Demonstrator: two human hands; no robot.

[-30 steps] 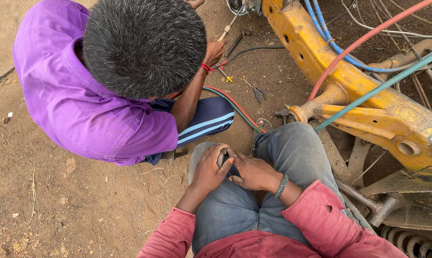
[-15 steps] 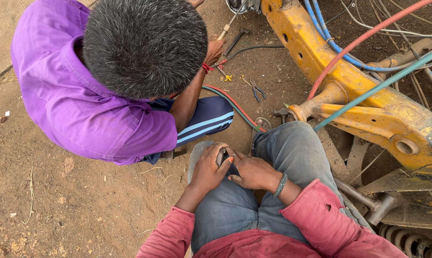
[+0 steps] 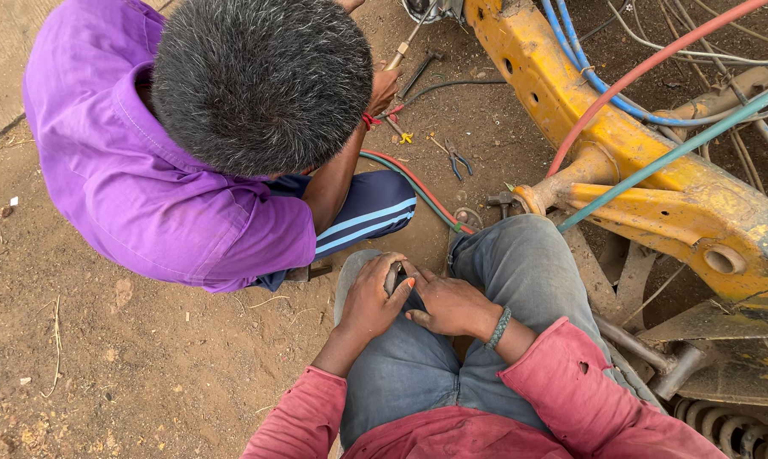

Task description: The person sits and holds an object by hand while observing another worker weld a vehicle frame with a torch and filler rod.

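Both hands, left hand (image 3: 374,299) and right hand (image 3: 450,303), clasp a small dark object (image 3: 395,276).

Co-worker's shirt (image 3: 129,170) was bright purple; their trousers (image 3: 362,217) navy with pale blue stripes. Wearer's sleeves (image 3: 562,382) were faded red, jeans (image 3: 486,272) washed blue-grey, wristband (image 3: 498,328) dull green. Small object (image 3: 394,277) between the hands was dark grey. Machine frame (image 3: 656,170) was yellow with rust patches. Hoses ran red (image 3: 630,81), teal (image 3: 681,151) and blue (image 3: 588,68). Ground (image 3: 146,374) was reddish-brown dirt.
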